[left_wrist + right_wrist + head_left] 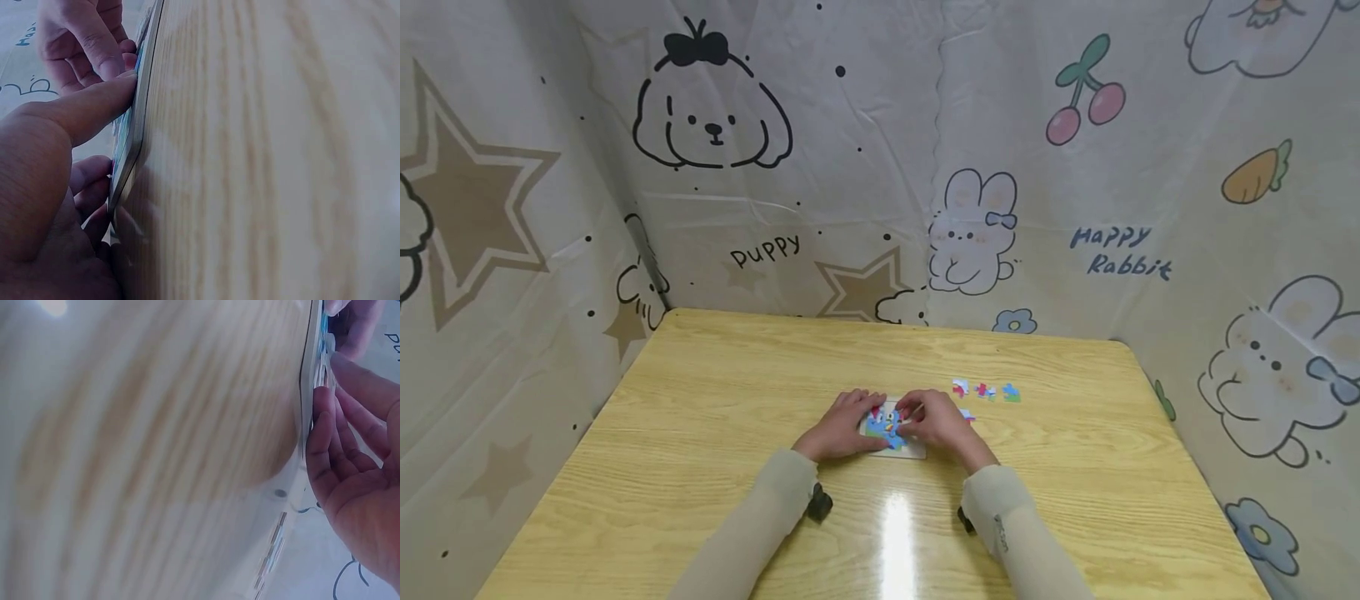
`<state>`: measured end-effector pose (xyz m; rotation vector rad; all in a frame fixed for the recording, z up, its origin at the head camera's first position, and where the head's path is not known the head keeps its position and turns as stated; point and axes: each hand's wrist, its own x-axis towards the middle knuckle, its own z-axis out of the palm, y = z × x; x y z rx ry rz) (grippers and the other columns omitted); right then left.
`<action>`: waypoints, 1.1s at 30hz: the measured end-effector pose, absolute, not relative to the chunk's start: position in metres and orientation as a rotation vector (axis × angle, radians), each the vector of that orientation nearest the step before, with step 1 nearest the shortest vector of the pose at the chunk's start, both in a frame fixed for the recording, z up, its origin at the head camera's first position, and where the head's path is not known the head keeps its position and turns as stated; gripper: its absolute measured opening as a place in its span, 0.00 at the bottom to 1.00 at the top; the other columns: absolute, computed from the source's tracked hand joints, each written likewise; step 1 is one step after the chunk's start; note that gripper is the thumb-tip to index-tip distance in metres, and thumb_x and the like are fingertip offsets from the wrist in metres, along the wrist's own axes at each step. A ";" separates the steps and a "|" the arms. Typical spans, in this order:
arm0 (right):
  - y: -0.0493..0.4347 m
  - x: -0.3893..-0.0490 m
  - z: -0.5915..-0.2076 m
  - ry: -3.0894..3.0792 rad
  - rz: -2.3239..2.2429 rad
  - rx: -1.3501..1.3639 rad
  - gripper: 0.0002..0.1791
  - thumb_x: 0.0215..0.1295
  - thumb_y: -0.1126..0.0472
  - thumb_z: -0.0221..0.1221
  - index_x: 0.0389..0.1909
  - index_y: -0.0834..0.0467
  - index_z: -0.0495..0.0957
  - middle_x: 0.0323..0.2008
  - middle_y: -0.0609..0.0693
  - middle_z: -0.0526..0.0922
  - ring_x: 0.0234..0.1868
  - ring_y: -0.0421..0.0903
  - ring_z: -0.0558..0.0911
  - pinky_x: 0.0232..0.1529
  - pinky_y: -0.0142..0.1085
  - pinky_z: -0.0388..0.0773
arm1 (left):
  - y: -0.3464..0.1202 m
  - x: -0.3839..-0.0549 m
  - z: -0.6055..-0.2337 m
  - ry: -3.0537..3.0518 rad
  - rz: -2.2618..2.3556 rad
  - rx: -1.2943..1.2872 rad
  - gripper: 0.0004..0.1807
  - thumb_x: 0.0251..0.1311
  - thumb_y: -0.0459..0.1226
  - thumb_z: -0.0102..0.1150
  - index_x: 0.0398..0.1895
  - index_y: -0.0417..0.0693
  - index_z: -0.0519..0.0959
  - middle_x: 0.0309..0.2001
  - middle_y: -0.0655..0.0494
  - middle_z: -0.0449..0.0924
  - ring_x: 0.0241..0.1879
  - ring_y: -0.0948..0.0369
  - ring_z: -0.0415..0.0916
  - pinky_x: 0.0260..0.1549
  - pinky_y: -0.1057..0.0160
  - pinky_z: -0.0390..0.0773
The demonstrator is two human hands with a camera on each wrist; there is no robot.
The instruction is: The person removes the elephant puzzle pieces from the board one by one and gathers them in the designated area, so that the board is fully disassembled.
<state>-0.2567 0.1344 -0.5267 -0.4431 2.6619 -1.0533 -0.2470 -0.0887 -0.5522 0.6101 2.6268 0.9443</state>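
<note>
A jigsaw puzzle board [916,452] with a pale frame lies on the table, its left part filled with blue, green and red puzzle pieces [880,427]. My left hand [842,425] grips the board from the left, thumb on its near side and fingers round the far left edge. In the left wrist view the left thumb [103,106] rests at the board's edge. Over the right part of the board, my right hand [936,423] pinches a small puzzle piece [330,344], pale along its edge, between thumb and fingers. Its picture is mostly hidden by the fingers.
Beyond the right hand lie loose puzzle pieces: a red and white one [960,387], another red one [982,390] and a blue-green one [1011,392]. One more piece [967,414] shows partly behind the right hand. A printed curtain [850,183] surrounds the wooden table [737,375].
</note>
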 end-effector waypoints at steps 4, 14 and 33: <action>0.136 -0.258 -0.526 2.663 -1.059 -0.448 0.15 0.59 0.63 0.75 0.47 0.56 0.86 0.37 0.46 0.86 0.37 0.41 0.81 0.44 0.36 0.80 | -0.089 -0.248 -0.552 2.632 0.938 0.600 0.46 0.63 0.56 0.70 0.81 0.55 0.62 0.80 0.45 0.57 0.78 0.45 0.51 0.74 0.39 0.60; 0.139 -0.257 -0.529 2.648 -1.095 -0.466 0.16 0.60 0.62 0.74 0.49 0.56 0.86 0.39 0.46 0.86 0.37 0.41 0.81 0.42 0.36 0.80 | -0.090 -0.248 -0.554 2.637 0.941 0.627 0.47 0.62 0.55 0.70 0.81 0.53 0.62 0.79 0.42 0.57 0.78 0.44 0.52 0.74 0.38 0.60; 0.154 -0.255 -0.524 2.636 -1.141 -0.426 0.16 0.64 0.62 0.71 0.53 0.56 0.86 0.41 0.46 0.87 0.42 0.43 0.84 0.49 0.41 0.83 | -0.088 -0.249 -0.559 2.649 0.926 0.624 0.48 0.63 0.55 0.70 0.82 0.53 0.61 0.80 0.43 0.56 0.78 0.44 0.52 0.74 0.37 0.59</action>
